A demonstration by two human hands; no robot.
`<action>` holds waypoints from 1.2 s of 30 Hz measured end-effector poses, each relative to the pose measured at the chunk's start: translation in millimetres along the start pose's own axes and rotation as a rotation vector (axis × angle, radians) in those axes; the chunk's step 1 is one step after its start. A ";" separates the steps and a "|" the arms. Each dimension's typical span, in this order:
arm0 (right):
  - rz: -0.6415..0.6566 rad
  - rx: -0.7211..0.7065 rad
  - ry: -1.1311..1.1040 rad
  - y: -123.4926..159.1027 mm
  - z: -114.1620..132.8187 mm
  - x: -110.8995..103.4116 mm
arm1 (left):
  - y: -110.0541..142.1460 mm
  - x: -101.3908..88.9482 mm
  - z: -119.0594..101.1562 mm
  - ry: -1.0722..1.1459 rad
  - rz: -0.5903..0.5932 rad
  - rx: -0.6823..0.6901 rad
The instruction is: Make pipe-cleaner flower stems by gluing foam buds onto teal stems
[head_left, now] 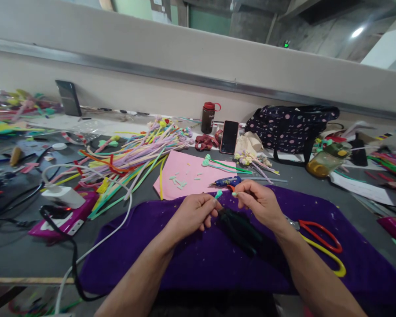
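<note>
L hand: fingertips pinched on mint piece, over cloth's far edge. R hand: thumb + finger closed on tiny pale bit; slight gap betw. the two. Dark tool lay below; blue tool crowded far side, scissors R forearm. Free room: purple cloth betw. forearms.

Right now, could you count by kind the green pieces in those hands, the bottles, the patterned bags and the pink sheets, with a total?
Held green pieces: 2
Bottles: 2
Patterned bag: 1
Pink sheet: 1
Total: 6
</note>
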State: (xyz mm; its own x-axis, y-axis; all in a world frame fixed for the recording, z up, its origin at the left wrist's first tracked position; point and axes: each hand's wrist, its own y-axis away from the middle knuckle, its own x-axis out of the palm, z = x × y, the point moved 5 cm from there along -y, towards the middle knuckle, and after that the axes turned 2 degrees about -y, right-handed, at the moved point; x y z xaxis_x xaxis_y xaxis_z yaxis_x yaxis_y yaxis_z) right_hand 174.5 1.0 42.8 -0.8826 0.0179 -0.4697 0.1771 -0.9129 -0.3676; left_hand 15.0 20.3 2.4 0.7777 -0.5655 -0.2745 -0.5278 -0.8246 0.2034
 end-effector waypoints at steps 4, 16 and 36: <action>0.056 -0.123 0.103 0.7 8.7 0.6 | 0.3 2.1 -2.5 -0.071 0.026 0.047; 0.080 -0.119 0.147 1.0 6.1 1.3 | 1.5 -0.6 -7.9 -0.170 -0.035 0.126; 0.050 -0.070 0.100 1.1 5.2 -0.2 | 0.4 -7.8 -3.3 0.113 -0.085 0.056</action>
State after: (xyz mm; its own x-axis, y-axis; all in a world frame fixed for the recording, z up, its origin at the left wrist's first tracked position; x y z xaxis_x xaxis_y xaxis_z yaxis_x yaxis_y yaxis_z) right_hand 172.7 -2.1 46.7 -0.8247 0.0169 -0.5653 0.2528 -0.8832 -0.3951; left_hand 9.8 24.4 7.7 0.8522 -0.4910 -0.1807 -0.4741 -0.8708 0.1305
